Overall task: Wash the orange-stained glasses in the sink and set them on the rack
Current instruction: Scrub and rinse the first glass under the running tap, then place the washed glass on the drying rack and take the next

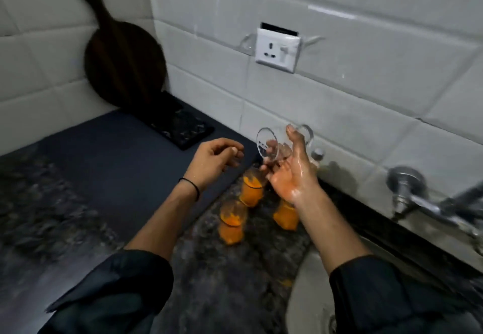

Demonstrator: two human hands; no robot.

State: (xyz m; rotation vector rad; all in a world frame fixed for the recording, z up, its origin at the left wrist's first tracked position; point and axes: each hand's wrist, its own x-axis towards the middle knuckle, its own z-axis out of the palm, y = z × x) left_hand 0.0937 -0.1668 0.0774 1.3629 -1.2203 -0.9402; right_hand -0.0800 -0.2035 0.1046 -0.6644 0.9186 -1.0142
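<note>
The right hand's wet fingers (294,140) wrap the back of a clear glass (271,145) at centre frame, its mouth tipped toward the left of the picture; orange tints the heel of the right hand (292,174). The left hand (214,158), just to its left, holds nothing, its fingers loosely curled over the dark mat (117,158).

Below the hands, three orange-stained glasses (232,222) stand upright on the speckled counter (224,281), near one another; one is partly hidden behind the right wrist. The sink (305,294) fills the lower right, with the tap (428,203) at the right edge. No wire rack shows. The mat and the patterned black tray (183,127) toward the upper left may serve as one, though I cannot be sure.

The held glass looks clean, so the step is probably setting it down. It would go best mouth down, lowered gently, well clear of the stained ones, with a firm grip because the glass is wet and slippery.

A round wooden board (122,59) leans in the upper-left corner; a wall socket (278,49) sits at upper centre. No brand, label or writing is legible anywhere.
</note>
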